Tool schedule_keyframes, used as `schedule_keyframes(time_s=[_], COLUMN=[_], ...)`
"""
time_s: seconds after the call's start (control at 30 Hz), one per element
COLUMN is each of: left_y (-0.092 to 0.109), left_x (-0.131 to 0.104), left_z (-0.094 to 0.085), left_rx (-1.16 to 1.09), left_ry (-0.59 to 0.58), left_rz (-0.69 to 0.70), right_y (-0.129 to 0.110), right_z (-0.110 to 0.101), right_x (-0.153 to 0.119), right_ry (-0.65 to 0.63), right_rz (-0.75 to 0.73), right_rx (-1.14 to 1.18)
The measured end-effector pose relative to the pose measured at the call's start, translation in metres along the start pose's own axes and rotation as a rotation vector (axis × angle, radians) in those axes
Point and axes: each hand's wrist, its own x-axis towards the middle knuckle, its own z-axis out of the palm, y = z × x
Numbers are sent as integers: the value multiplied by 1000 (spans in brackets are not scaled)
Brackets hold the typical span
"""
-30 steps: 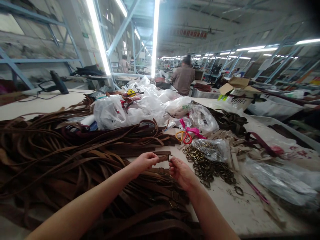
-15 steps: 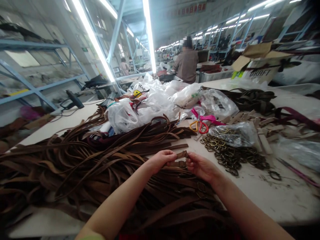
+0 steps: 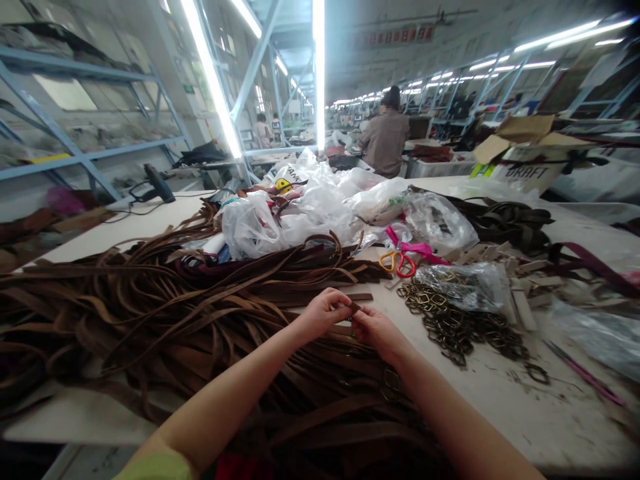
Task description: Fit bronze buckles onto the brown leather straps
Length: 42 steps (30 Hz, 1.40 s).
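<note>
My left hand (image 3: 327,313) is closed in a pinch on a brown leather strap (image 3: 355,308). From the other side, the fingers of my right hand (image 3: 373,328) pinch the same strap, so the two hands nearly meet. Whether a buckle sits on the strap at this spot is hidden by my fingers. Beneath and to the left spreads a large heap of brown leather straps (image 3: 165,320). A metal buckle (image 3: 391,380) shows on straps below my right hand. Loose brass-coloured buckles (image 3: 450,327) lie piled to the right.
White plastic bags (image 3: 320,207) are heaped behind the straps. Scissors with yellow and red handles (image 3: 405,265) lie by the buckle pile, and pink-handled snips (image 3: 585,377) at the right. A cardboard box (image 3: 530,150) stands at the back right. A person (image 3: 387,137) is farther off.
My hands have come closer together on the strap, the right one moving left. The buckle seen between them before is now covered. The camera view has shifted slightly.
</note>
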Motion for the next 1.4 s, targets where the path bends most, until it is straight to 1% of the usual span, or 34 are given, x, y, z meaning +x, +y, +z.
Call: schedule_keyframes(time_s=[0.07, 0.1, 0.13, 0.2, 0.27, 0.33, 0.43, 0.53, 0.63, 0.73, 0.87, 0.93, 1.0, 1.07, 1.17, 1.27, 1.33, 1.4], left_y=[3, 4, 4, 2, -2, -4, -3, -1, -2, -3, -3, -2, -2, -4, -10, -15, -15, -13], left_x=[0, 0, 0, 0, -1, -2, -5, -8, -9, -8, -8, -9, -13, -18, -28, -34, -36, -37], left_z=[-4, -6, -8, -12, -15, -15, -11, -4, -1, -5, -12, -10, -3, 6, 18, 26, 29, 29], left_rx=[-154, -176, -135, 91, 362, 578, 766, 894, 946, 923, 722, 680, 760, 901, 1103, 1186, 1214, 1237], left_ry=[-32, -49, -57, -41, 15, 76, 123, 132, 70, -3, -87, -83, -57, -57, -97, -126, -105, -64], left_rz=[-50, -80, -105, -125, -124, -132, -165, -123, -93, -108, -100, -47, 17, 70, 162, 265, 276, 242], right_y=[0, 0, 0, 1, 3, 6, 11, 16, 21, 23, 20, 21, 23, 27, 32, 34, 32, 30], right_z=[2, 4, 6, 11, 16, 20, 22, 21, 20, 16, 10, 7, 4, 0, -6, -11, -14, -20], right_x=[4, 6, 8, 11, 14, 16, 19, 23, 25, 21, 11, 9, 7, 4, -3, -10, -12, -15], right_ry=[-6, -3, 5, 30, 43, 36, 34, 62, 107, 145, 52, 51, 92, 110, 101, 93, 135, 209], right_rz=[-3, -9, -18, -35, -35, -25, -16, -35, -81, -157, -258, -290, -296, -294, -333, -367, -375, -379], right_rx=[-10, -23, -38, -55, -48, -37, -38, -63, -129, -227, -288, -269, -233, -244, -397, -539, -608, -655])
